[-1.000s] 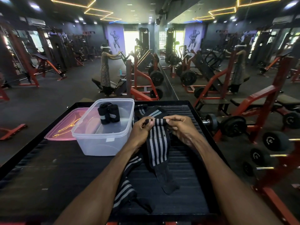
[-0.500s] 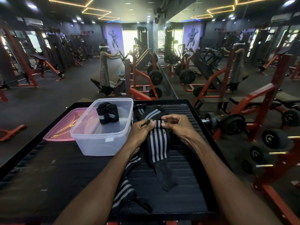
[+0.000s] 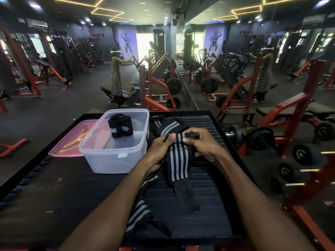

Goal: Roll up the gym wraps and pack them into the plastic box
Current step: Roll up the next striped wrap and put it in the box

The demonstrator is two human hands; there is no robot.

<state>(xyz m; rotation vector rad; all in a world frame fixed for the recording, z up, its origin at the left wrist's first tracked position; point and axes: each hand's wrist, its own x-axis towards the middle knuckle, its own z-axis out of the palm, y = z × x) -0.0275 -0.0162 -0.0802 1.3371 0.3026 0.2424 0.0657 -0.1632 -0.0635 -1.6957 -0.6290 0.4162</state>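
Black ribbed matting covers the table (image 3: 54, 196), which has a raised dark rim. Both hands work above its middle. The left hand (image 3: 159, 149) and right hand (image 3: 201, 144) pinch the top end of a black wrap (image 3: 176, 160) with grey stripes, thumbs pressed on its near face, fingers curled behind it, closed tight on the fabric. The top end is turned over into a small roll between the two hands. The rest of the wrap hangs down and its plain black tail lies flat on the matting.

A second striped wrap (image 3: 139, 212) lies under the left forearm, trailing toward the near edge. A third wrap (image 3: 168, 126) lies just beyond the hands, beside the box.

The clear plastic box (image 3: 112, 160) stands on the table left of the hands, open. Inside it, toward the far side, stand two rolled wraps (image 3: 120, 126), upright and touching. A pink lid (image 3: 72, 140) lies flat on the table, against the left side of the box.
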